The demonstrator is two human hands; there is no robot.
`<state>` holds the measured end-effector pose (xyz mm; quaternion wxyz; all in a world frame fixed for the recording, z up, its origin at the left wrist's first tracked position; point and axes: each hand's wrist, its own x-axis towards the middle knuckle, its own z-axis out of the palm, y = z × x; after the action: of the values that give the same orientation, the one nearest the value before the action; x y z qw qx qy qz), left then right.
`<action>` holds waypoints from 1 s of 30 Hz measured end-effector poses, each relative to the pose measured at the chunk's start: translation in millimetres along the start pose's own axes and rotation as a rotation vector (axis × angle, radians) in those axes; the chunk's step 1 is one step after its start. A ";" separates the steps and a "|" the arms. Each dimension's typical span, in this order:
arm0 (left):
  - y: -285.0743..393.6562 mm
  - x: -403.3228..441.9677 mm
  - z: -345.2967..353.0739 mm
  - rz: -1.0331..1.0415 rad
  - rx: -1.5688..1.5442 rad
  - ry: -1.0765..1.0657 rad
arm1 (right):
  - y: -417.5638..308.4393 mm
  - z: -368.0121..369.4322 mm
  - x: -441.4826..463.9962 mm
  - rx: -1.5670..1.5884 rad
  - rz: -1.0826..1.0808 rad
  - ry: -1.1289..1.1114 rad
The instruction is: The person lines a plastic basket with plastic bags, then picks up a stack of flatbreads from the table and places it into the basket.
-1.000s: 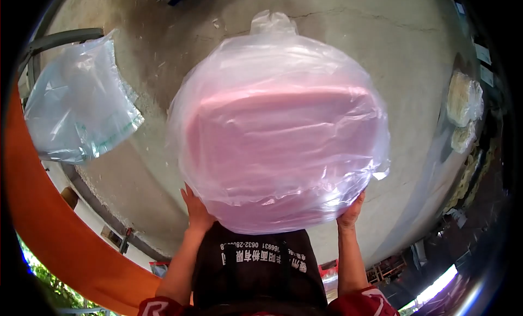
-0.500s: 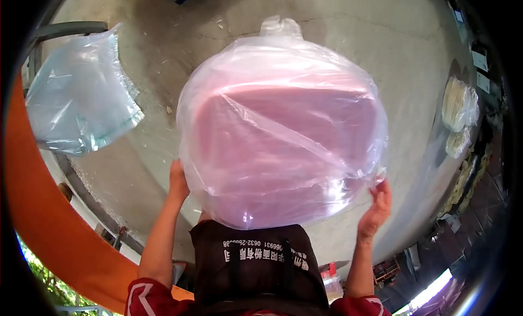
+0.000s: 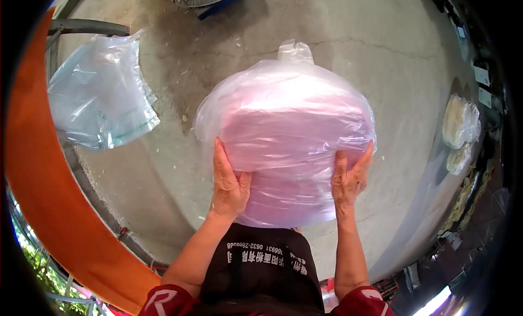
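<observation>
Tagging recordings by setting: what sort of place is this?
Probably a workshop or packing area, though nothing settles which. Bare, cracked concrete floor suggests it, as do the clear plastic sheeting on the picture's left and the large pink bundle wrapped in clear plastic.

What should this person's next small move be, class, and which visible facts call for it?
Probably to draw both hands slightly outward, smoothing the clear plastic: it is creased across the pink bundle, and the left hand and right hand sit at opposite sides of the bundle's nearer part, seemingly well placed for it.
</observation>
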<state>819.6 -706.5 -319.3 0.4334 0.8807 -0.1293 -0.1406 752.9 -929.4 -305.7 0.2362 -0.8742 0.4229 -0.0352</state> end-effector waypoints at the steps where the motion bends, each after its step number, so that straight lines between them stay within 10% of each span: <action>1: -3.0 -1.3 0.8 -0.021 -0.013 -0.001 | -0.7 1.5 0.4 0.003 0.009 0.007; 21: -32.9 -9.9 15.4 0.096 -0.006 0.058 | 14.7 -0.3 -1.1 -0.066 -0.066 -0.062; 24: 18.7 4.1 -38.6 -0.380 0.256 -0.272 | 13.8 -38.7 28.8 0.155 -0.060 -0.533; 26: 30.4 8.1 -76.3 -0.242 0.242 -0.101 | 66.8 -45.6 64.4 -0.127 -0.161 -0.482; 27: 33.3 5.4 -95.7 -0.184 0.240 -0.013 | 78.7 -47.1 63.3 -0.263 -0.288 -0.011; 28: 33.8 1.1 -114.1 -0.136 0.206 0.069 | 106.3 -63.9 81.7 -0.376 -0.886 0.287; 30: 28.2 -9.8 -158.2 -0.046 0.145 0.228 | 55.8 -115.9 90.4 0.100 -0.062 -0.295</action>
<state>864.4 -604.8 -202.9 0.3771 0.9228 -0.0686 -0.0396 740.2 -1071.8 -240.2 0.3375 -0.8696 0.3543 0.0653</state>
